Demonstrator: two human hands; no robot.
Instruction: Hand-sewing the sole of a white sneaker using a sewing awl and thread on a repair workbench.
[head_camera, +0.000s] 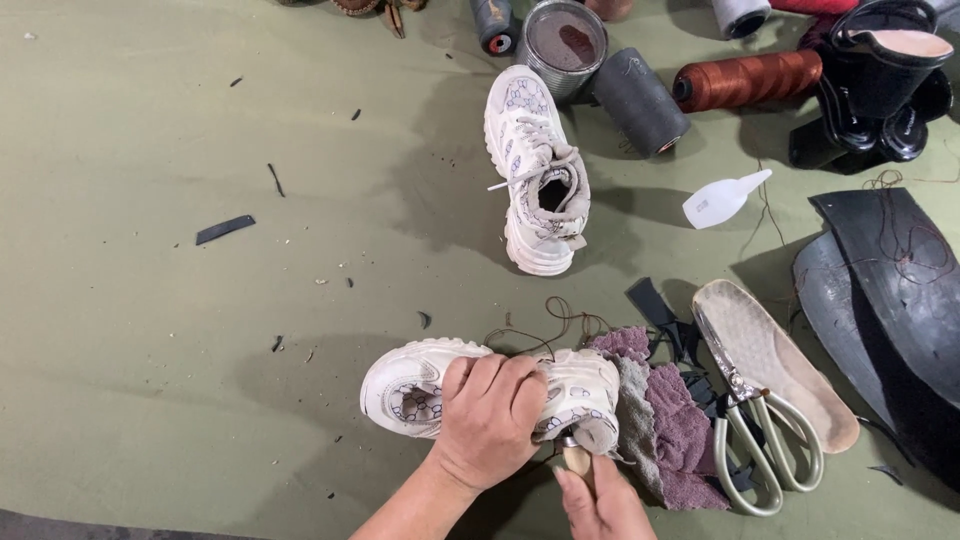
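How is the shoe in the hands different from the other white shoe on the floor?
The held shoe lies on its side, toe pointing left; the other shoe stands upright on its sole. The left hand grips the held shoe, while nothing touches the other shoe. The right hand presses a wooden-handled tool at the held shoe's heel; the other shoe sits apart near a tin can. Both are white chunky sneakers with the same pattern.

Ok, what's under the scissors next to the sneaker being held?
The scissors lie on a pale insole, blades across it, handles partly over the green surface. Dark scraps and a purple-grey cloth lie beside. What's beneath the insole is covered.
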